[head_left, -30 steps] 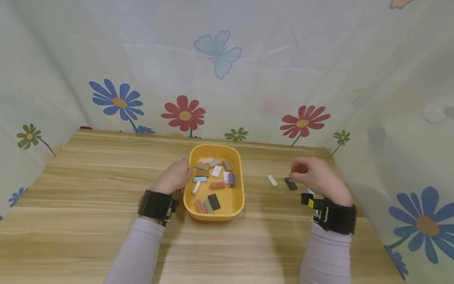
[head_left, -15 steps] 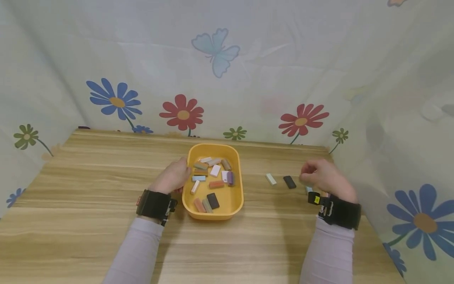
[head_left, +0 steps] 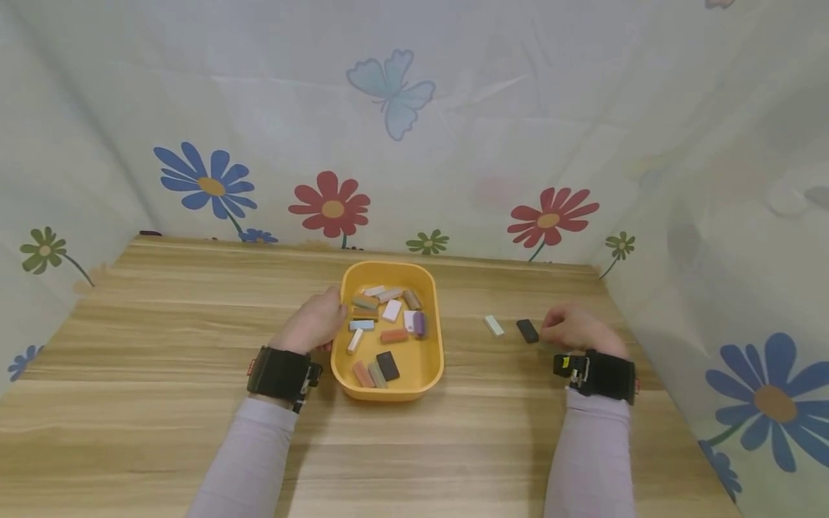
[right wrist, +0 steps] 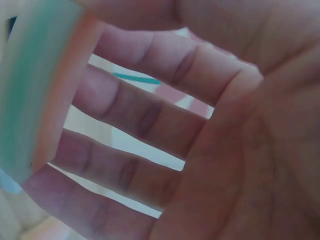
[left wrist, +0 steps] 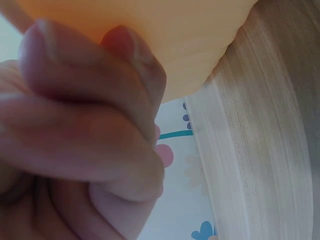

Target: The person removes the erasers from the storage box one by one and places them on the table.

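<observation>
A yellow tray (head_left: 388, 393) sits mid-table with several small coloured blocks (head_left: 388, 324) in it. My left hand (head_left: 317, 321) holds the tray's left rim. In the left wrist view its fingers (left wrist: 90, 125) are curled against the orange-yellow tray wall (left wrist: 175, 40). My right hand (head_left: 571, 327) lies low on the table, just right of a black block (head_left: 527, 331) and a white block (head_left: 494, 326). In the right wrist view its curled fingers (right wrist: 145, 115) close round a teal block with an orange side (right wrist: 30, 100).
The wooden table (head_left: 414, 446) is walled in by a flowered cloth (head_left: 401, 144) at the back and on both sides. The right cloth wall hangs close to my right hand. Bare wood stretches left of the tray and along the front edge.
My right hand has moved right and down from over the black block to the table beside it, uncovering that block. The left hand has stayed on the tray.
</observation>
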{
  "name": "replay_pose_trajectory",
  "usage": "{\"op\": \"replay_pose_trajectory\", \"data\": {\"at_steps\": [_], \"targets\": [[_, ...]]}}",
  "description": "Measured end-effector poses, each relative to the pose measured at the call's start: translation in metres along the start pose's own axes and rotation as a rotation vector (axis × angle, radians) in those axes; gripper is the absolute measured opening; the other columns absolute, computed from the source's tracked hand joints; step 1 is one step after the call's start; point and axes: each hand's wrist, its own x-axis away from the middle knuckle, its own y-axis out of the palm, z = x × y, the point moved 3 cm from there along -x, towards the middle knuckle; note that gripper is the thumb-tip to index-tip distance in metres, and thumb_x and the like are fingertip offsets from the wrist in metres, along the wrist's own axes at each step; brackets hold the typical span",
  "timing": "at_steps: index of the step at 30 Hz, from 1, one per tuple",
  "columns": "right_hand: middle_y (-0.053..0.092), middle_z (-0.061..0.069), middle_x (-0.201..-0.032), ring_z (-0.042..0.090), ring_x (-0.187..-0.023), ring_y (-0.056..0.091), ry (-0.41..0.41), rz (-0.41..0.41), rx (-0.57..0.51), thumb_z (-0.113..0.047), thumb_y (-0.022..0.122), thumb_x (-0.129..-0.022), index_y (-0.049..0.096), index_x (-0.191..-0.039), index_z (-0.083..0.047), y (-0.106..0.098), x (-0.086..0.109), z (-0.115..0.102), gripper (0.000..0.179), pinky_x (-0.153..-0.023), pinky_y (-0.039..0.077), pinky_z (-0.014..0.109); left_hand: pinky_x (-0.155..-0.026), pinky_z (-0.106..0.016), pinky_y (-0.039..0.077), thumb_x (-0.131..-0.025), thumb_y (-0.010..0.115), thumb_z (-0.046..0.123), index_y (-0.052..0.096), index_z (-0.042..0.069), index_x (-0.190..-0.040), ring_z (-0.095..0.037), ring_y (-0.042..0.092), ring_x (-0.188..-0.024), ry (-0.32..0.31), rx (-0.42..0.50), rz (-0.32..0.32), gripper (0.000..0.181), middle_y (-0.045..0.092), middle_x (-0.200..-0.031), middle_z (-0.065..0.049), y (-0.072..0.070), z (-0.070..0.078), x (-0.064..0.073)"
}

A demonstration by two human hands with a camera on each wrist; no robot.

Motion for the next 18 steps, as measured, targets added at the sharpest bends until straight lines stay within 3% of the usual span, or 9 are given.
{"op": "replay_pose_trajectory", "data": {"at_steps": [3,10,18], "targets": [[0.051,0.005,-0.068,0.021,-0.065,0.047,0.019,-0.04,0.002,-0.015,0.058,-0.078,0.059,-0.085,-0.007,0.008,-0.008,0.006,0.011,-0.053,0.038,0.03,-0.037,-0.029,0.04,-0.094,0.032,0.019,0.038,0.001,-0.114,-0.019,0.051,-0.039,0.003,0.0,-0.001,0.028,0.055,-0.059,-0.008,0.0,-0.001,0.001],[0.052,0.005,-0.074,0.02,-0.067,0.047,0.016,-0.033,0.062,-0.014,0.062,-0.072,0.055,-0.08,-0.008,0.018,-0.018,0.009,0.013,-0.053,0.037,0.029,-0.037,-0.029,0.04,-0.094,0.032,0.019,0.038,0.001,-0.113,-0.019,0.051,-0.039,-0.007,-0.001,-0.008,0.027,0.055,-0.058,-0.009,0.001,-0.001,0.001],[0.054,0.007,-0.084,0.022,-0.072,0.048,0.018,-0.051,0.073,-0.013,0.064,-0.071,0.052,-0.088,-0.006,0.021,-0.023,0.005,0.022,-0.056,0.038,0.031,-0.038,-0.029,0.041,-0.094,0.032,0.019,0.038,0.002,-0.114,-0.019,0.052,-0.04,-0.018,-0.003,-0.008,0.028,0.055,-0.062,-0.009,0.002,-0.001,-0.002]]}}
